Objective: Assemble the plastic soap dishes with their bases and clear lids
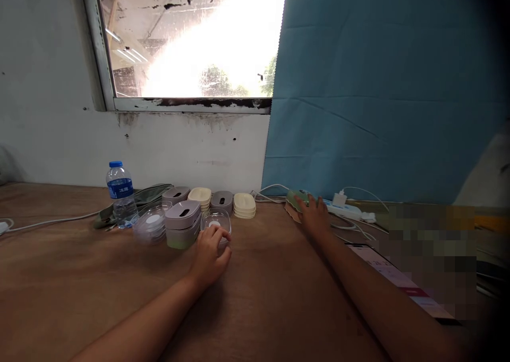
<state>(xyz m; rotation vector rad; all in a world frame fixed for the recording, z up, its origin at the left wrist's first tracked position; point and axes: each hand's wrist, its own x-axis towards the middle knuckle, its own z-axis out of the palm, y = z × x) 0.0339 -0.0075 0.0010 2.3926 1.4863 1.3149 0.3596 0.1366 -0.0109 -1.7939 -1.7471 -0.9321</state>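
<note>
My left hand (212, 253) is at the near side of a clear plastic container (216, 218) and covers its lower part. Its fingers are bent, the thumb stands apart from them, and no firm grip shows. On the left of this hand are stacked lilac oval boxes (183, 216) with dark slots on top and a green patch low on the front. My right hand (314, 216) reaches to the back with spread fingers over a green packet-like item (298, 196). A torn brown piece (293, 212) lies beneath that item.
Cream lids (244, 205) stand stacked by the wall. Blurred clear containers (152, 221) sit beside a water bottle (120, 194) and a dark green pouch (149, 194). Right, a white power strip (345, 210) trails cables near a phone-like screen (398, 277).
</note>
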